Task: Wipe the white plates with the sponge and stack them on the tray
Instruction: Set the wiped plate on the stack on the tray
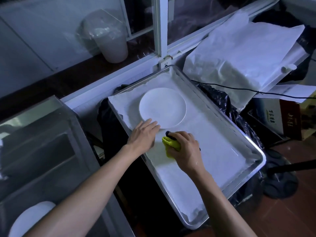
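Observation:
A white plate (162,107) lies flat on the far half of a metal tray (256,151) lined with white paper. My left hand (143,136) reaches over the tray's left edge, its straight fingers touching the plate's near rim. My right hand (185,148) grips a yellow sponge (171,144) with a dark side, held just above the tray liner right below the plate. Another white plate (29,219) shows at the bottom left, partly hidden behind my left forearm.
A steel counter (42,142) stands at the left. White paper-covered bundles (239,53) lie behind the tray at the right, with a black cable (239,88) running past. Black plastic bags (239,120) sit under the tray, cardboard boxes (277,117) beyond them.

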The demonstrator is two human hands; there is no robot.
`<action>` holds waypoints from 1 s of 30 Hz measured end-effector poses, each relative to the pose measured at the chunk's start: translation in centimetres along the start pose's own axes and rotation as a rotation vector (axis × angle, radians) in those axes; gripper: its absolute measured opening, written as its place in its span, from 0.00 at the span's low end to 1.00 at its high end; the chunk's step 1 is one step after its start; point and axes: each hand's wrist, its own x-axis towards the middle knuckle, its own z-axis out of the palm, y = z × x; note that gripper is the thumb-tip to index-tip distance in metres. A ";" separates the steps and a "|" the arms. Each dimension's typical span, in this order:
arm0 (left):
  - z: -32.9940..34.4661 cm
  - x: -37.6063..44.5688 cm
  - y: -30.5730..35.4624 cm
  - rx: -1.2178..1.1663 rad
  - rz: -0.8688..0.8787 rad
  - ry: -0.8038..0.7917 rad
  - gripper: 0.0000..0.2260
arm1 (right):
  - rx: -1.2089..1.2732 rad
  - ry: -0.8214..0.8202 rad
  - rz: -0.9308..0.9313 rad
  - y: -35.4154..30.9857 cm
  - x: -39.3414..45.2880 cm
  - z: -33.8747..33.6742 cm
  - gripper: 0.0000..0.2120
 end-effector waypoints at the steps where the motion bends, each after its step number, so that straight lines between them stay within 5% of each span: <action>1: -0.4 -1.2 -0.3 -0.032 0.016 0.059 0.18 | 0.009 0.009 -0.012 -0.5 0.1 0.1 0.16; 6: -2.0 -8.4 -2.6 -0.081 -0.131 0.108 0.06 | 0.044 0.028 -0.127 -4.4 0.1 1.8 0.17; 20: -3.0 -34.8 -12.4 -0.133 -0.662 -0.024 0.16 | -0.025 -0.256 -0.522 -22.7 -6.0 16.6 0.21; 26: -1.3 -46.6 -16.5 -0.273 -0.997 -0.001 0.12 | -0.029 -0.470 -0.578 -28.8 -10.1 25.8 0.21; 30: 1.6 -54.7 -19.3 -0.453 -1.242 0.029 0.19 | -0.022 -0.555 -0.571 -32.1 -13.3 32.1 0.20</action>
